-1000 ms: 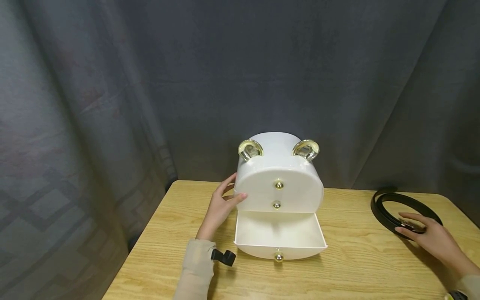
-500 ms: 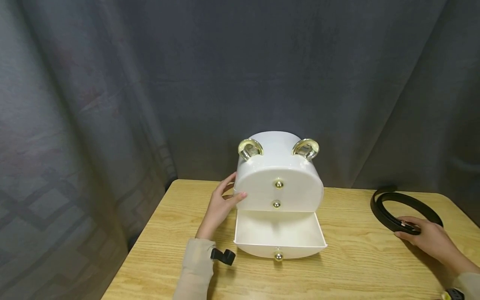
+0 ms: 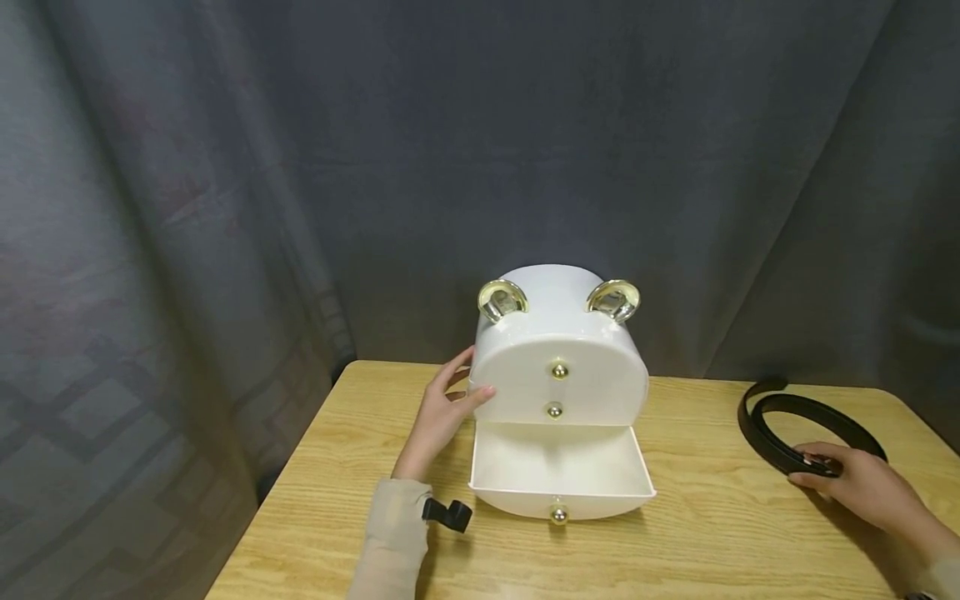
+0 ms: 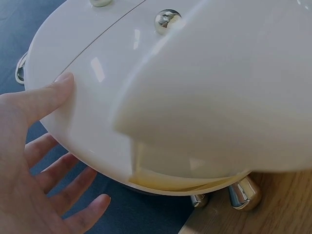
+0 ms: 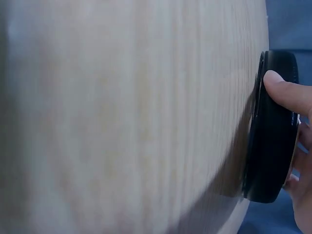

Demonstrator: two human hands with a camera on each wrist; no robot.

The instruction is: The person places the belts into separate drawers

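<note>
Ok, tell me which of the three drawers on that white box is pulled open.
The bottom drawer: it juts forward, its inside showing bare, while the two drawers above sit flush, only their gold knobs protruding.

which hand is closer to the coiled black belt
Right. The right hand grips the black belt at its near edge; the left hand rests on the white drawer box, far across the table.

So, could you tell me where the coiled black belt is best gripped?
Pinch the near arc of the belt from the front-right, where the right hand already meets it: the coil stands on edge, leaving both faces free for thumb and fingers.
</note>
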